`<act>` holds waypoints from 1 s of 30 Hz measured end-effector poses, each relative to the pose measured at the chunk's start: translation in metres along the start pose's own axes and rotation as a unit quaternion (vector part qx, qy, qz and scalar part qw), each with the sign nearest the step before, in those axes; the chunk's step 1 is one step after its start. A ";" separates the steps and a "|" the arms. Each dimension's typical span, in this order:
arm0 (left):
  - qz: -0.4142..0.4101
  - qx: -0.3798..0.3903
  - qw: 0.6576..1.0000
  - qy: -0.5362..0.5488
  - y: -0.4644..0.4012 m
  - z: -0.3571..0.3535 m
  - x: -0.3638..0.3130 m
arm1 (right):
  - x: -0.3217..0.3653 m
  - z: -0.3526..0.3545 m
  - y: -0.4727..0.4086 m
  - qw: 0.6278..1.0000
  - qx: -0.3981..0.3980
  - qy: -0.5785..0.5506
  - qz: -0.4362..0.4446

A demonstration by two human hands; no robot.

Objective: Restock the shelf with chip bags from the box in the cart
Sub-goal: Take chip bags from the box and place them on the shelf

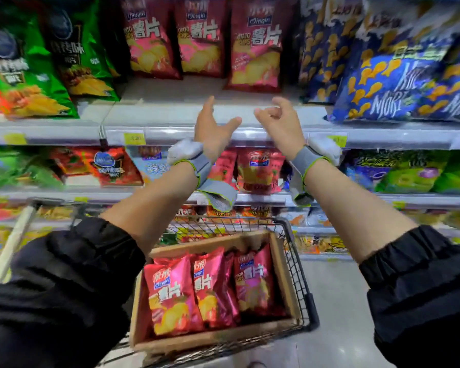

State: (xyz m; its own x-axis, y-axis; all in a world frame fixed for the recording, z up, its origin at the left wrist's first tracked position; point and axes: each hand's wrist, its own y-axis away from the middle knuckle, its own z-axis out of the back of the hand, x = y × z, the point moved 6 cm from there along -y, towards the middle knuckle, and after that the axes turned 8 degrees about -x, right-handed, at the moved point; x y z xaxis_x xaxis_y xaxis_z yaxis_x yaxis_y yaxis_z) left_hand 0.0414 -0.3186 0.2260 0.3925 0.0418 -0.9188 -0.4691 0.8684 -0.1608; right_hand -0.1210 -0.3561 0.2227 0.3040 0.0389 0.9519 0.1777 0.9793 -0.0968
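Three red chip bags (255, 49) stand in a row at the back of the upper shelf (170, 115). My left hand (214, 128) and my right hand (279, 123) are raised in front of that shelf's edge, both empty with fingers apart, just below the rightmost red bag and not touching it. Below, a cardboard box (284, 274) sits in the wire cart (306, 296) and holds three more red chip bags (170, 293) standing side by side.
Green chip bags (37, 70) fill the shelf's left part and blue fish-cracker bags (398, 75) its right. Lower shelves carry more snack bags. The cart's pale handle (14, 240) rises at the left. Grey floor (337, 314) shows to the cart's right.
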 end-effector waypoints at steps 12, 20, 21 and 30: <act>0.146 0.027 0.989 -0.017 0.123 0.022 0.121 | -0.120 -0.032 0.107 0.990 0.103 -0.008 -0.096; 0.253 0.047 0.965 -0.051 0.178 0.034 0.203 | -0.198 -0.053 0.180 0.965 0.150 0.039 -0.213; 0.269 0.047 0.961 -0.050 0.185 0.036 0.216 | -0.206 -0.060 0.189 0.958 0.165 0.038 -0.232; 0.355 0.062 0.932 -0.032 0.228 0.045 0.298 | -0.277 -0.110 0.251 0.910 0.265 0.134 -0.291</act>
State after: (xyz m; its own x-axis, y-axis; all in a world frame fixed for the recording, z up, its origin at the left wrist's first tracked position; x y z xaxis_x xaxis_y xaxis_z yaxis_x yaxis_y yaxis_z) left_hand 0.0870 -0.0858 -0.0681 0.0670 0.6534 -0.7540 -0.5359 0.6610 0.5252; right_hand -0.0579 -0.1431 -0.0974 0.5327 -0.4963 0.6855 -0.0724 0.7803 0.6212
